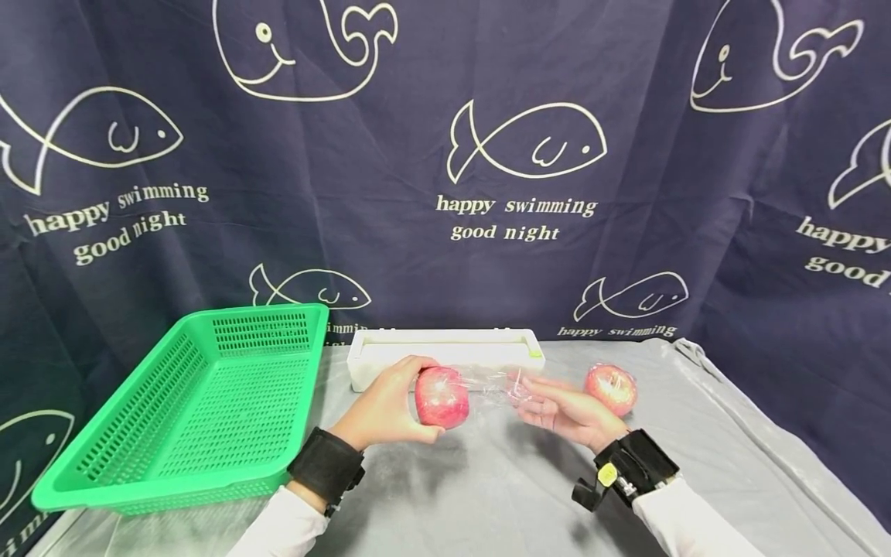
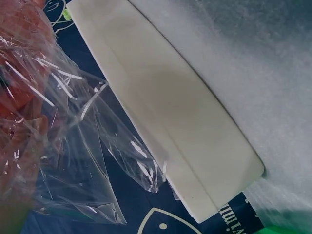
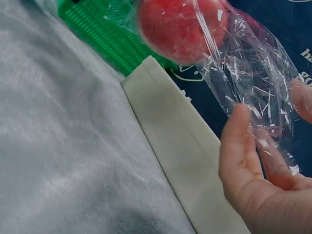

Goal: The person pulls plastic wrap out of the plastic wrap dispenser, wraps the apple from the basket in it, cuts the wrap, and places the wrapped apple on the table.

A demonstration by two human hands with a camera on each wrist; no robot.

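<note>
My left hand point(image 1: 383, 408) grips a red apple point(image 1: 444, 398) above the grey cloth, thumb below and fingers over the top. Clear plastic film point(image 1: 487, 384) covers the apple and stretches off to its right. At that loose end my right hand point(image 1: 567, 406) holds the film between thumb and fingers. The right wrist view shows the crinkled film point(image 3: 261, 92) running from the apple point(image 3: 183, 29) down to the fingers. In the left wrist view, more film point(image 2: 105, 141) hangs in folds beside the white box point(image 2: 165, 107).
A long white box point(image 1: 445, 356) with a small yellow-green piece stands behind the hands. Another apple point(image 1: 612, 389), with shiny film on it, sits beyond the right hand. At the left is a green plastic basket point(image 1: 306, 387). A dark printed curtain point(image 1: 390, 224) hangs behind the table.
</note>
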